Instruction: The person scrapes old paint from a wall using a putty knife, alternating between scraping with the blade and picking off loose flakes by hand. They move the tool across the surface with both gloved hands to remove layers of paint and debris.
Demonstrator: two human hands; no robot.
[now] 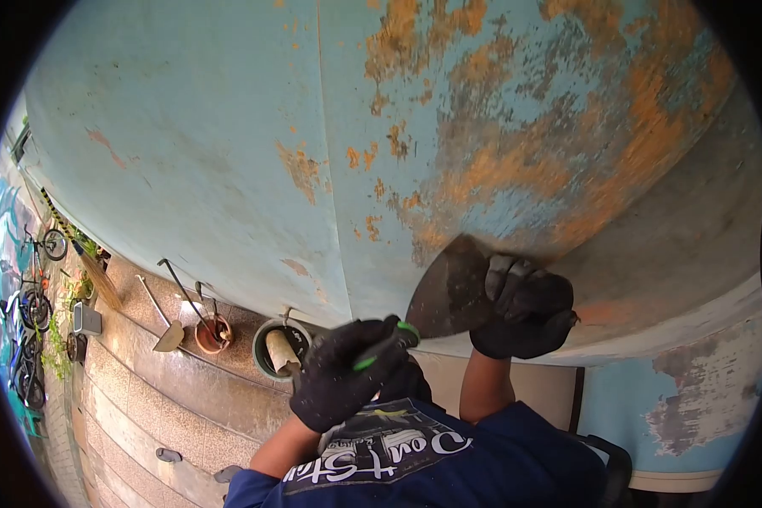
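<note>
My left hand (347, 368), in a black glove, is closed around a green-handled tool (407, 333). The green end shows by the fingers; the rest is hidden. In its own black glove, my right hand (525, 306) is shut on a broad, dark scraper (450, 292). The scraper's blade fans out to the left, and its lower corner lies close to the green end. Beside the blade is a wall (229, 169) of flaking light-blue paint, with orange and grey patches around the upper right.
A bucket (267, 360) with a roller-shaped thing inside stands on the tiled floor at lower left. Near it are a reddish pot (212, 335), a long-handled dustpan (169, 338) and a broom (102, 284). Bicycles (34, 309) stand farther left.
</note>
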